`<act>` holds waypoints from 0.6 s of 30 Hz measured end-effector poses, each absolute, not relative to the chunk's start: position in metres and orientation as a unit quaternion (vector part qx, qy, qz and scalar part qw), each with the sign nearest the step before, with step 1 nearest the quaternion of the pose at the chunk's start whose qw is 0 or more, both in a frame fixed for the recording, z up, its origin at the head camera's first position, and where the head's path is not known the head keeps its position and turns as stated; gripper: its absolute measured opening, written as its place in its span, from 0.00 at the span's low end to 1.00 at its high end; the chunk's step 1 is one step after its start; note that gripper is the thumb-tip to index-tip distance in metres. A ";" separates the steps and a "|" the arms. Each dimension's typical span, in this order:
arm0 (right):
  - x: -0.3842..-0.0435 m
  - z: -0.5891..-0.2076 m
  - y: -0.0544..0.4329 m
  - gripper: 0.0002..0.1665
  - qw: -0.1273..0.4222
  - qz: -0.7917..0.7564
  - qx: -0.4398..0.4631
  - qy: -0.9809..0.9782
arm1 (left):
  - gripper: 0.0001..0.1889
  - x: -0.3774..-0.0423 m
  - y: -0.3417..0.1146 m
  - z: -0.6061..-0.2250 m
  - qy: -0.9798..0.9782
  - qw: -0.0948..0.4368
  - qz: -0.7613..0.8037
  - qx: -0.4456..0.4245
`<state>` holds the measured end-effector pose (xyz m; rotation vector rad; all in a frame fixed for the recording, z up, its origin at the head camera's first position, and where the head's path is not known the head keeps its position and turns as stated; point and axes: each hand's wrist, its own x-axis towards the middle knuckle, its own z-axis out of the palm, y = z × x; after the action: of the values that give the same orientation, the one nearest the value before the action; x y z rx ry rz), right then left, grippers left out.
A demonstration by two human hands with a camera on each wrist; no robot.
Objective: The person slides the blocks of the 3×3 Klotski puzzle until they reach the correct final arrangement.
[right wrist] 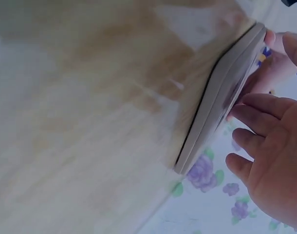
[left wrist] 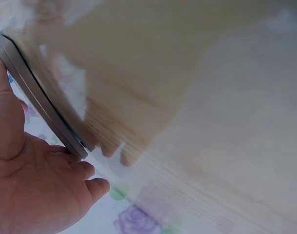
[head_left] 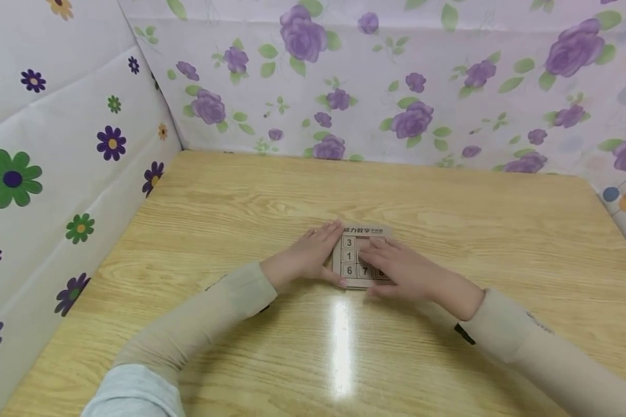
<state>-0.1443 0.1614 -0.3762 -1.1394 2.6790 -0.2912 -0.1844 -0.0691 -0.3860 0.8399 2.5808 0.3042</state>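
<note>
A sliding number puzzle (head_left: 349,284) lies flat on the table, its tiles 3, 1, 6 and 7 showing and others partly covered. My left hand (head_left: 313,255) grips its left side, thumb at the lower corner and fingers at the upper one. Over the right part of the board, my right hand (head_left: 409,269) reaches with extended fingers touching the tiles, its thumb off the lower edge. From the left wrist, the puzzle's edge (left wrist: 44,102) sits against the left hand (left wrist: 39,185). The right wrist view has the right hand (right wrist: 280,151) beside the puzzle's edge (right wrist: 216,102).
The wood-grain table (head_left: 229,197) has a glossy top with a bright reflection below the puzzle. Behind it hangs a purple-flowered cloth (head_left: 271,87); a daisy-patterned cloth (head_left: 47,127) stands along the left side.
</note>
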 end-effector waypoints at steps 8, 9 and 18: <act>-0.138 -0.377 0.167 0.44 0.096 -0.094 -0.393 0.910 | 0.64 -0.184 -0.070 -0.385 0.927 0.201 0.103 0.300; -0.139 -0.378 0.166 0.44 0.094 -0.093 -0.389 0.912 | 0.64 -0.184 -0.070 -0.385 0.926 0.203 0.103 0.300; -0.154 -0.379 0.167 0.45 0.094 -0.103 -0.375 0.916 | 0.65 -0.182 -0.068 -0.384 0.926 0.206 0.110 0.297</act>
<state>-0.1545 0.1666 -0.3785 -1.1140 2.7189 -0.3042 -0.1817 -0.0683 -0.3837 0.8273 2.5804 0.3066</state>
